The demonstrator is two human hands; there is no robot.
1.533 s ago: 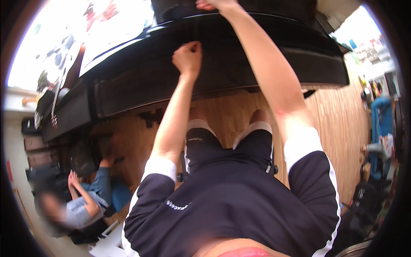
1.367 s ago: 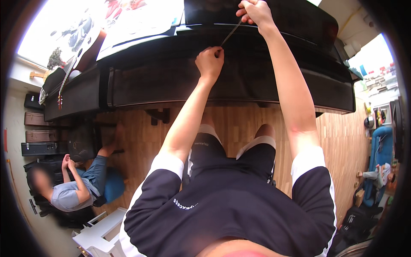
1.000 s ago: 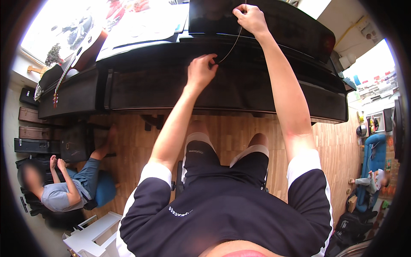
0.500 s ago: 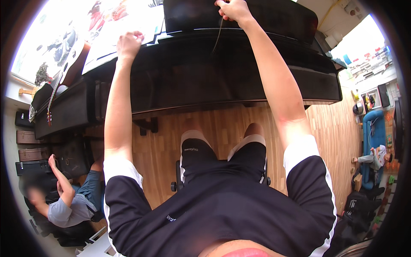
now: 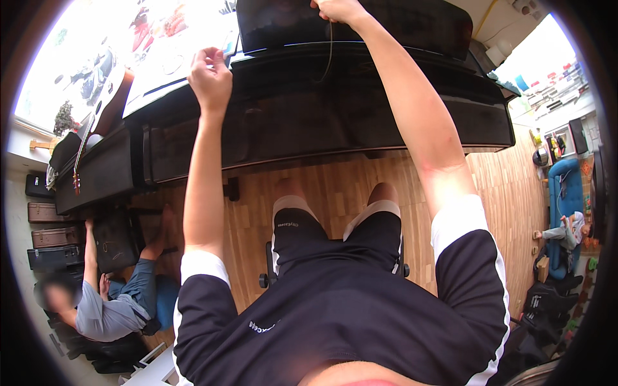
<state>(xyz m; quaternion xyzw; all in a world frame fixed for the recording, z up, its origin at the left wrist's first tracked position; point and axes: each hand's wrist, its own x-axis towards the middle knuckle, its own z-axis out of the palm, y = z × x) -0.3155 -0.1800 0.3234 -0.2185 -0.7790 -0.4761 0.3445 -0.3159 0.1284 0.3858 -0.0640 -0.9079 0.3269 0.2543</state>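
Note:
My right hand [image 5: 339, 9] is at the top edge of the view, over the upright panel of a long glossy black piece of furniture [image 5: 309, 122]. Its fingers are closed on a thin pale cord [image 5: 331, 50], which hangs down in a curve across the black surface. Part of this hand is cut off by the view's edge. Further left, my left hand [image 5: 211, 78] is raised with curled fingers beside the panel's left end. Whether anything is between those fingertips cannot be made out. White papers [image 5: 151, 95] lie to the left of it.
A guitar [image 5: 109, 106] leans at the left, near several stacked cases [image 5: 55, 238]. Another person [image 5: 109, 309] sits low at the left, an arm reaching forward. At the far right, a person [image 5: 570, 228] sits on a blue sofa [image 5: 565, 193]. Wooden flooring [image 5: 496, 212] surrounds my seat.
My left hand has come back from the papers, moving right and turning. My right hand has shifted slightly left and up with the cord. The person at the left has lowered an arm.

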